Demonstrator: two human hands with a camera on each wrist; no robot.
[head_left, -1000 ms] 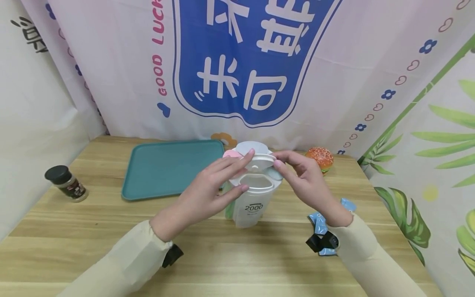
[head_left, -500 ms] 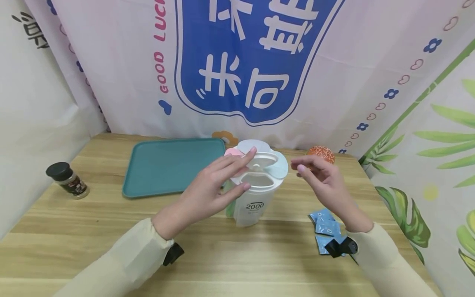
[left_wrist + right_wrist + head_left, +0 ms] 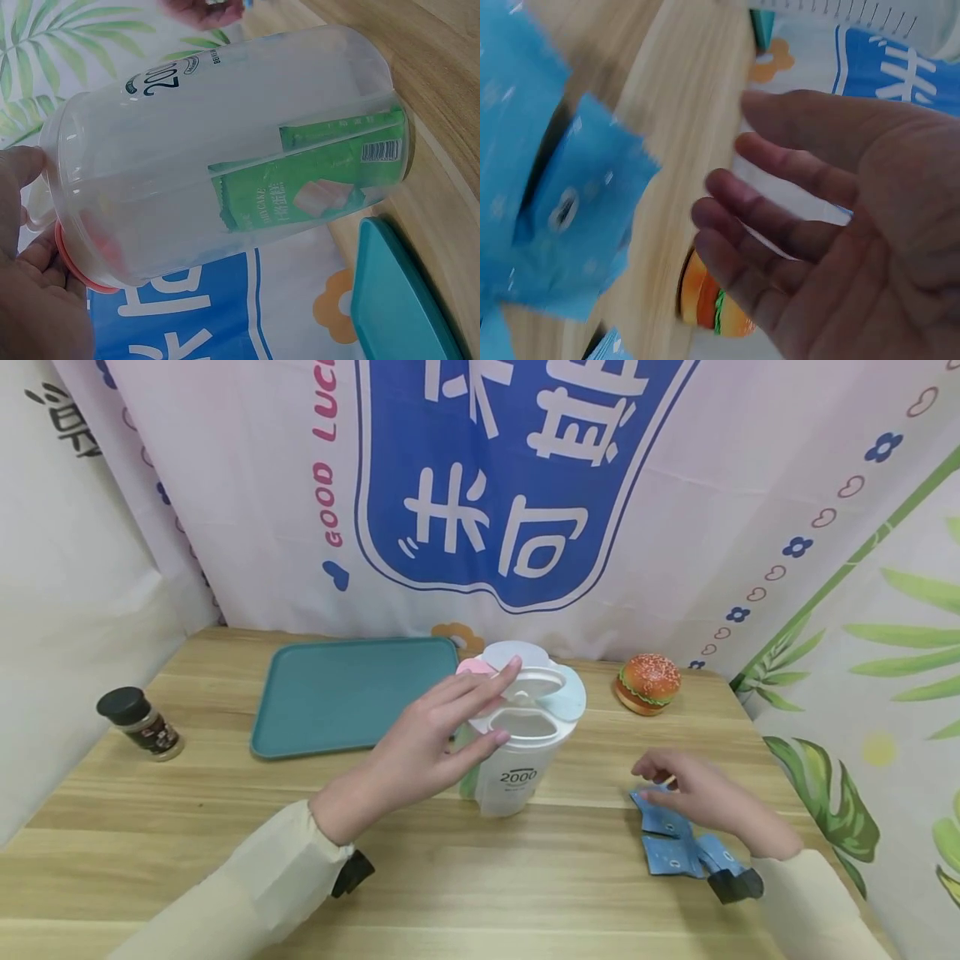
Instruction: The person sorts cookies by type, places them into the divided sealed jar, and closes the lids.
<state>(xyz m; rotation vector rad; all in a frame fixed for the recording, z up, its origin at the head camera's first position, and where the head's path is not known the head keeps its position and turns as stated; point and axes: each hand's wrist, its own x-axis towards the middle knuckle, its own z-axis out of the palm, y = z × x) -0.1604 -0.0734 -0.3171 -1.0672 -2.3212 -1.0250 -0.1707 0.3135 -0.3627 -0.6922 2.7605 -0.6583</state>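
A clear storage container [image 3: 517, 781], marked 2000, stands upright on the table. One flap [image 3: 538, 682] of its several-part lid is raised over an opening. My left hand [image 3: 423, 739] holds the lid's left side, thumb at the front rim and index finger against the raised flap. In the left wrist view, green snack packets [image 3: 300, 184] lie inside the container, near its bottom. My right hand [image 3: 701, 789] hovers at several blue wrapped packets [image 3: 671, 856], fingers loosely bent, holding nothing. The right wrist view shows a blue packet [image 3: 592, 202] apart from the fingertips.
A teal tray [image 3: 352, 693] lies behind and left of the container. The seasoning jar [image 3: 142, 724] with a black cap stands at the far left. A toy hamburger [image 3: 648, 683] sits at the back right, before the printed cloth [image 3: 675, 543].
My right hand has left the raised flap and moved right and down to the blue packets, uncovering the hamburger. My left hand has stayed on the container's lid.
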